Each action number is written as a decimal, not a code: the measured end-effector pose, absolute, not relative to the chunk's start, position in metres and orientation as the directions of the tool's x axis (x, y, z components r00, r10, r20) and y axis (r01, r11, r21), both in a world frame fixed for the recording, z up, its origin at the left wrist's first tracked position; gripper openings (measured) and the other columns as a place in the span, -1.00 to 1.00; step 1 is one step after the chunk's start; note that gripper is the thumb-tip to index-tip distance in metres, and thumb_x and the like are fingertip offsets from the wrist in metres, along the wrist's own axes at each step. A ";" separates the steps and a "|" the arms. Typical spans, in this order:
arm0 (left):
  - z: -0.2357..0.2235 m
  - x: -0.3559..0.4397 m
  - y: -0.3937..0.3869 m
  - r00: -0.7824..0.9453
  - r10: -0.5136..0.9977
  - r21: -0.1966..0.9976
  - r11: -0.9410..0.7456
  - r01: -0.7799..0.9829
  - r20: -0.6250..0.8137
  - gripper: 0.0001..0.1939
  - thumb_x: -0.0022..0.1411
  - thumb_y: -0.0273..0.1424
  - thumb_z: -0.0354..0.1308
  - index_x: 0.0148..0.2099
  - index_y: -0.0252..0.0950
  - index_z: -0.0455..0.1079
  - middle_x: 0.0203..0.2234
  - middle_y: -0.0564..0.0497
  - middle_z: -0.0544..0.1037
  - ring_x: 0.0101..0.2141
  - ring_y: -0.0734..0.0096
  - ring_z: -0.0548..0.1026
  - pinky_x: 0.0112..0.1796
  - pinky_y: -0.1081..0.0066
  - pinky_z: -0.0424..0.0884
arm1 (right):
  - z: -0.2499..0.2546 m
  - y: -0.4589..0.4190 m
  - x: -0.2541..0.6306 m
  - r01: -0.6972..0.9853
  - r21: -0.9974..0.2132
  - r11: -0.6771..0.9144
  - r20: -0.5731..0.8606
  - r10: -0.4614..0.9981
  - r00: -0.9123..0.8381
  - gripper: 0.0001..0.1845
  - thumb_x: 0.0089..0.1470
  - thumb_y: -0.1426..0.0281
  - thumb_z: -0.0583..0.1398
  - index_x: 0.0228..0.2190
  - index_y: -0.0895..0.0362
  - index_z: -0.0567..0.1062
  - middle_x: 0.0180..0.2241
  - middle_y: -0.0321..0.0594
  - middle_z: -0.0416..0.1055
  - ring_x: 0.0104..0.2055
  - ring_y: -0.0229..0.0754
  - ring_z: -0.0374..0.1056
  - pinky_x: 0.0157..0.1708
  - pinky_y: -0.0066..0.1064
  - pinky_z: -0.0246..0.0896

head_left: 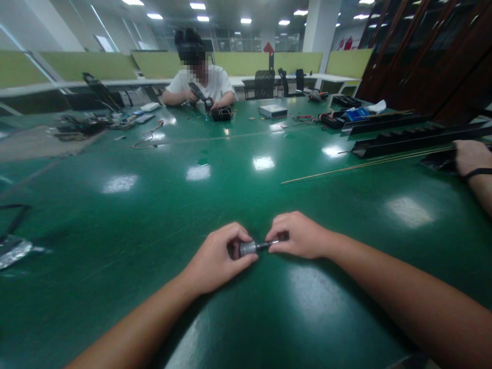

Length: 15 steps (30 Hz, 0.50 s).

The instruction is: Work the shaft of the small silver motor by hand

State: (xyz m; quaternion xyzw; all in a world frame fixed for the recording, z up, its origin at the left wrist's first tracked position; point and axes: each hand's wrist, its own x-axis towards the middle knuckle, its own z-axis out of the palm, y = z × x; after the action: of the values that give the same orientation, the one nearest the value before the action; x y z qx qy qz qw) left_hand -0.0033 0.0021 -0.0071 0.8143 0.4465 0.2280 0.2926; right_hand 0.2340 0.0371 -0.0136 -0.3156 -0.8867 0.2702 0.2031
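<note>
- Left hand (217,259) pinches the silver cylinder (248,248), low over the green counter (115,241), steadying it.
- Right hand (298,236) is closed on the thin dark shaft (269,244) at the cylinder's end (both grips oppose).
- Co-worker's hand (471,156) rests far right, beside black trays (415,138).

Green table (115,220), thin brass rod (365,165), black trays (415,138).

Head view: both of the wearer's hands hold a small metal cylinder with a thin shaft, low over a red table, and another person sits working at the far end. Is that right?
Not quite: the table is green, not red, as the head view shows. The rest stands: the left hand and right hand hold the small metal cylinder by its two ends, low over the table, and another person sits working at the far end.
</note>
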 end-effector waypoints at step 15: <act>0.041 -0.029 -0.035 0.391 0.917 0.559 -0.368 0.743 0.084 -0.54 0.12 -0.25 0.31 0.06 -0.21 0.38 -0.12 -0.06 0.52 -0.13 0.19 0.50 -0.10 0.23 0.43 | -0.015 0.030 0.232 0.480 -0.663 0.574 0.116 0.713 -0.692 -0.84 0.01 0.34 0.32 -0.34 0.15 0.63 -0.45 -0.26 0.44 -0.44 -0.29 0.32 -0.43 -0.47 0.13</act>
State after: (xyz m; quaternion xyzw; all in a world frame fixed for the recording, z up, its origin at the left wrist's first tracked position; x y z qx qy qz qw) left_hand -0.0287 -0.0349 0.0414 0.8037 0.5162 0.1954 0.2225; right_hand 0.2321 0.0303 -0.0155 -0.3441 -0.8668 0.3075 0.1891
